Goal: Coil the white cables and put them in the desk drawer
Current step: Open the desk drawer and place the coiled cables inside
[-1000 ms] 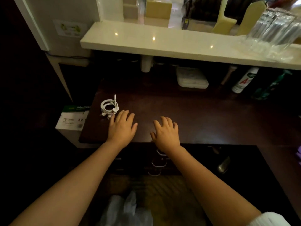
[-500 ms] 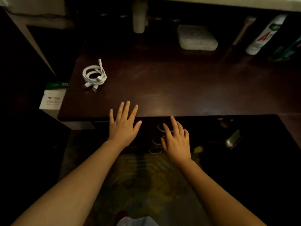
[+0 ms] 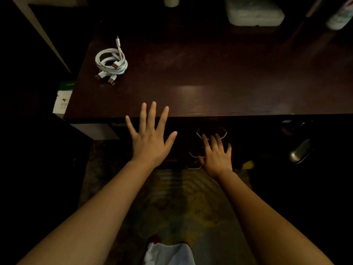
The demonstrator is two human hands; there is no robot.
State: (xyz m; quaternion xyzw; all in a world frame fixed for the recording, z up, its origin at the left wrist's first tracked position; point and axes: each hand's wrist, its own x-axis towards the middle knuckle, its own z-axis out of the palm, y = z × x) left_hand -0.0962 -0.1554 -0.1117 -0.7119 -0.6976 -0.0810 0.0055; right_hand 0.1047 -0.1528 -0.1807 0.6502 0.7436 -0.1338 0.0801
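Note:
A bundle of coiled white cables [image 3: 111, 62] lies on the dark wooden desk [image 3: 210, 73] near its left end, plugs sticking out at the front and back. My left hand [image 3: 150, 134] hovers with fingers spread over the desk's front edge, well to the right of the cables and holding nothing. My right hand [image 3: 216, 153] is lower, in front of the dark drawer fronts, fingers straight and reaching toward the top metal drawer handle [image 3: 212, 131]. Two more handles show below it, partly hidden by the hand.
A white block [image 3: 254, 13] and a white bottle [image 3: 339, 18] sit at the back of the desk. A paper box [image 3: 63, 98] stands on the floor to the left. A metal chair part [image 3: 299, 150] is at the right. Patterned floor lies below.
Both hands have drawn back from the desk top toward me; the right hand dropped down to the drawer handles. The camera tilted down. The cables have not moved.

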